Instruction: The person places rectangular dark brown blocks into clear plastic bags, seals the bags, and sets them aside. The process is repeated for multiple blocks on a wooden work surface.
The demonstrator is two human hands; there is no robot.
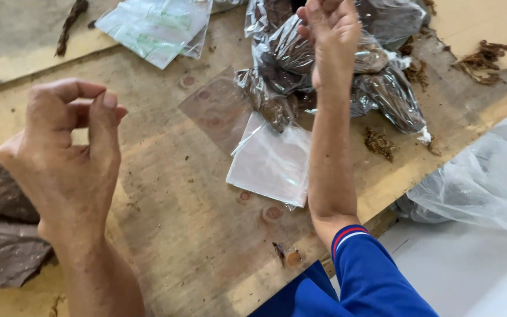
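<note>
On the wooden counter (195, 246) before us lies a heap of clear plastic bags filled with dark brown leaf material (324, 76), and our right hand (331, 35) reaches into the top of that heap, fingers drawn together and laid against one of the filled bags; whether they actually pinch the plastic we cannot tell, since the fingertips run to the upper edge of the view. Our right forearm stretches down from there, with a blue sleeve (371, 276) with a red and white cuff at the elbow. Just under that forearm, near the middle of the counter, rests a flat empty clear bag (268, 164), and beside it to the left a second transparent sheet lies flat on the wood. Our left hand (68, 158) hangs above the left part of the counter, well apart from the heap, its fingers curled in loosely with the thumb raised against them, and we see nothing held in it. Beneath and to the left of that hand lie broad, flat brown leaves (1, 235). Further up, near the far edge, we see a small stack of empty clear bags with green print (154, 26). Loose shreds of brown leaf (485, 58) are scattered at the upper right, and a large crumpled clear plastic bag (482, 182) sits off the counter's right edge.
</note>
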